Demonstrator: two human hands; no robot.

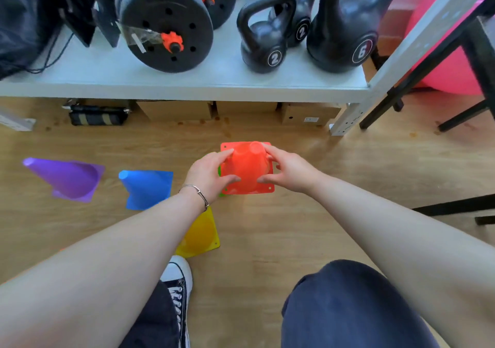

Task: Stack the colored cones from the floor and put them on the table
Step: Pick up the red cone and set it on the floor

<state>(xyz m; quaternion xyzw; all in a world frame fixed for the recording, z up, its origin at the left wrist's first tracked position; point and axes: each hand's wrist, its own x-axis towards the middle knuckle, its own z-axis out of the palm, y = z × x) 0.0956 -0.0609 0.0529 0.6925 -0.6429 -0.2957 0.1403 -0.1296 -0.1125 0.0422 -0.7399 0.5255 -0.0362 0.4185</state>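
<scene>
**Both hands on the orange cone**

We grip the orange cone [247, 169] from both sides: our left hand [210, 172] has its fingers curled around the cone's left flank, and our right hand [288, 171] closes its fingers on the right flank. A sliver of green cone [220, 171] shows at the orange base's left edge. On the wooden floor [334, 176] to the left, the blue cone [147, 189] and purple cone [67, 177] lie tipped over, well apart from our hands. The yellow cone [201, 234] sits partly hidden beneath our left forearm. Kettlebells [267, 37] stand on the grey shelf [187, 80] ahead.
</scene>
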